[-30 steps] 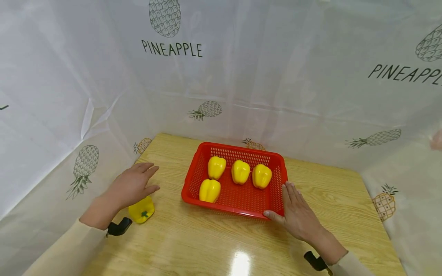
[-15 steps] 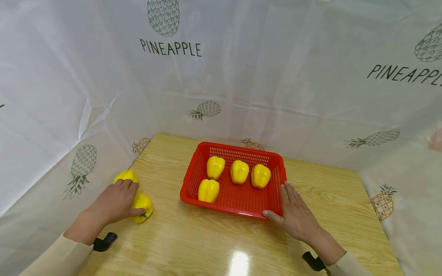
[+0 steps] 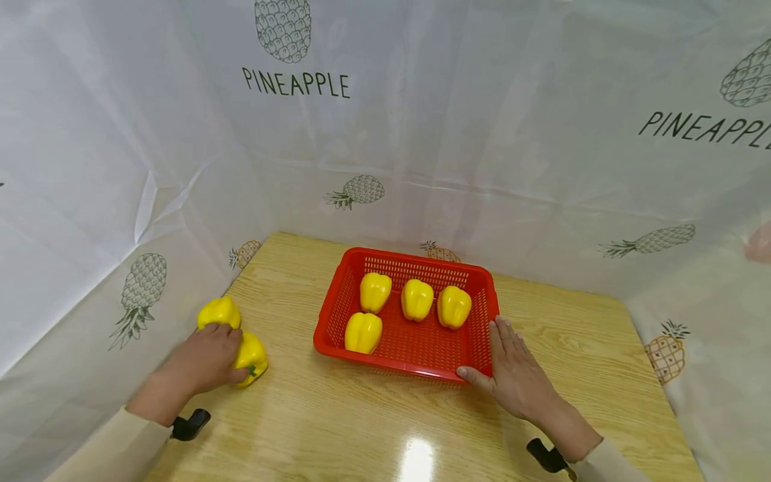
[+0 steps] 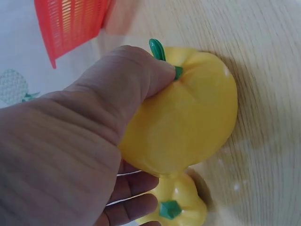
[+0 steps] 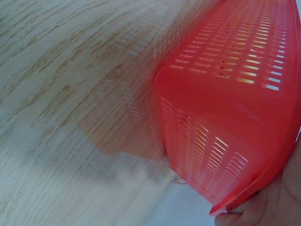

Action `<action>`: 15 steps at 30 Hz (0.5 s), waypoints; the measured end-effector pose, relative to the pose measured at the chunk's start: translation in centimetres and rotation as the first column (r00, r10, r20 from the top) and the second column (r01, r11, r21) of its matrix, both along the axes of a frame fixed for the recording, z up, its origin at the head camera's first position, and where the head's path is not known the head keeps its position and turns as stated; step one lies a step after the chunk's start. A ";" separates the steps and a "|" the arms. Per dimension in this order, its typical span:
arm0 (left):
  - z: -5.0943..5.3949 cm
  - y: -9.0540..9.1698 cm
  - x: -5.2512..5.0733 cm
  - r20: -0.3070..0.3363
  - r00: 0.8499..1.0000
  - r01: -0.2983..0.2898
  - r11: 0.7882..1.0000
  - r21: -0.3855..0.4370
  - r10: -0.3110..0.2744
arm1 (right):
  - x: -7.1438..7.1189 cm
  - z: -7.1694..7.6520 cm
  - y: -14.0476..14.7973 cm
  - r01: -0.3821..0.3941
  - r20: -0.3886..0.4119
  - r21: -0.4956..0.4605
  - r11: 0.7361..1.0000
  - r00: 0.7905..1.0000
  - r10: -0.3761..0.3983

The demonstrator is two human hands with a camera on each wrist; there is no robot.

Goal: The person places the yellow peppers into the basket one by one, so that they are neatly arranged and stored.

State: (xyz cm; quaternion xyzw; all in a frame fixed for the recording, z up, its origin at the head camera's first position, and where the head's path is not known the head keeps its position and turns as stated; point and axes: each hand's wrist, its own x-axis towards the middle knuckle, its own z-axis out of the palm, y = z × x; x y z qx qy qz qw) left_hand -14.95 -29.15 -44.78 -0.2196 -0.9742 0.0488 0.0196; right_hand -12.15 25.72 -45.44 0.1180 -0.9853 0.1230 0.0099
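Note:
At the left of the table, my left hand [image 3: 201,360] grips a yellow bell pepper [image 3: 251,358]; in the left wrist view the thumb presses beside the green stem of this pepper [image 4: 188,113]. A second yellow pepper [image 3: 219,312] lies just behind it, near the fingers. My right hand [image 3: 521,375] rests with straight fingers against the right side and front corner of the red basket [image 3: 415,369]. In the right wrist view, fingers touch the rim of the basket [image 5: 225,103]. Several yellow peppers [image 3: 363,333] lie inside the basket.
The wooden table [image 3: 337,428] carries everything. White sheeting [image 3: 482,154] printed with pineapples stands behind the table and along both sides, close beyond the left hand and the second pepper.
My left hand has come down toward the left and taken hold of the front pepper, which has tilted slightly. The pepper behind it has come into view. The right hand stays at the basket.

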 end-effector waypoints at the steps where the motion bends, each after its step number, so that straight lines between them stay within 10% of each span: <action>1: -0.1 0.1 -0.1 -0.005 1.000 0.006 1.000 -0.003 -0.006 | 0.0 0.0 0.0 -0.001 -0.002 -0.001 1.000 1.000 0.001; 15: -1.2 3.0 -2.9 -0.035 0.995 0.095 0.995 0.036 -0.093 | 0.0 -0.1 0.0 0.003 -0.004 -0.010 1.000 1.000 -0.004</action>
